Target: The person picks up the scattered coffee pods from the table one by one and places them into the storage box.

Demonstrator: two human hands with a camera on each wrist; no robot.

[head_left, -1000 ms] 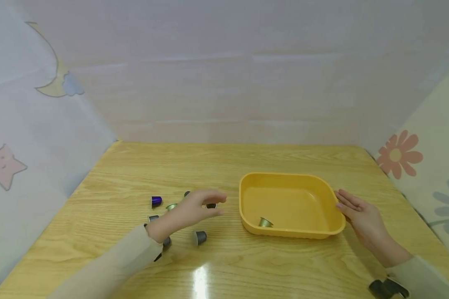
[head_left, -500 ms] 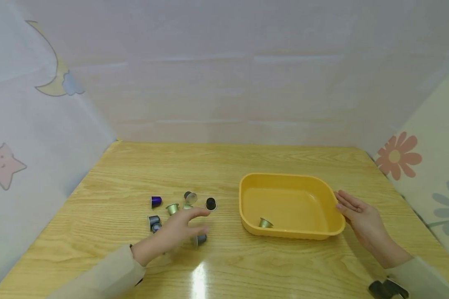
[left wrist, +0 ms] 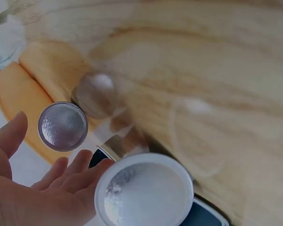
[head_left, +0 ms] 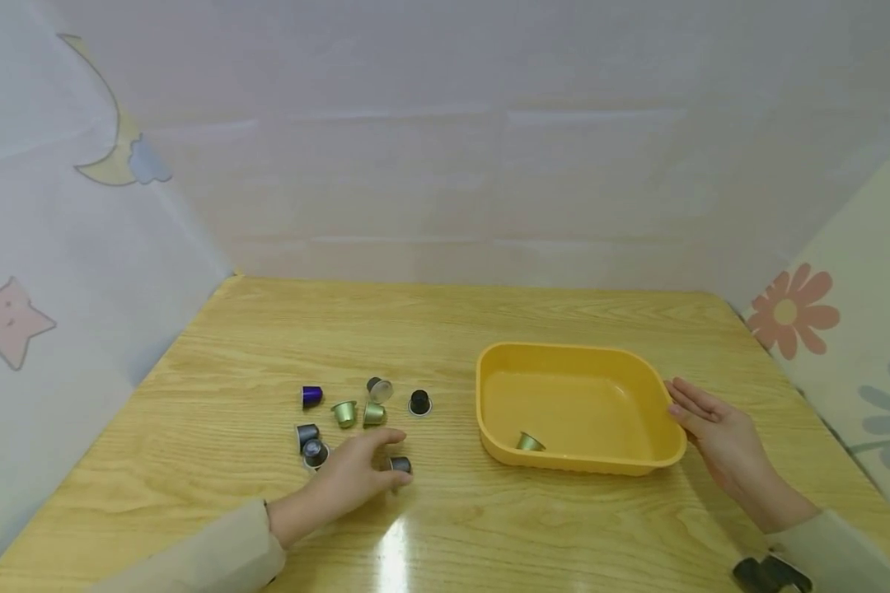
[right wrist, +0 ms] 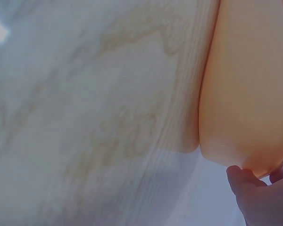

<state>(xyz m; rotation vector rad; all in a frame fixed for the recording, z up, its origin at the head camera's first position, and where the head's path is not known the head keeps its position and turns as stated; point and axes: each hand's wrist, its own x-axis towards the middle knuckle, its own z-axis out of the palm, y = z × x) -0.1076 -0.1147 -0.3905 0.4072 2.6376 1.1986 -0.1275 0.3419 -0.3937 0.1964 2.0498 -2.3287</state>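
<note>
Left hand [head_left: 348, 473] low over the counter [head_left: 489, 527], thumb and index finger parted around a dark grey coffee capsule [head_left: 400, 466] lying on its side. Left wrist view: this capsule's silver foil end sits between thumb and fingers, with a gap to the thumb; can't tell if any fingertip makes contact. Right hand [head_left: 727, 441] at the right end of the yellow tray [head_left: 564, 403], fingers extended against the outer wall, thumb touching by the rim.

In tray: one green capsule [head_left: 530, 443], tipped over, near the front-left corner. Remaining capsules on counter, left of tray: black capsule [head_left: 419, 402] standing on its wide rim; grey capsule [head_left: 380, 390] with pale end facing the camera; two light green capsules, one [head_left: 344, 413] left of the other [head_left: 374, 413]; purple capsule [head_left: 312, 396] on its side, farther left. Nearer the left hand, a dark capsule [head_left: 307, 435] is just beside a blue-grey capsule [head_left: 315, 451].

Pale sleeves on both arms. Backdrop: moon [head_left: 114, 161] and pink star [head_left: 7, 321] on the left, red flower [head_left: 793, 311] on the right.
</note>
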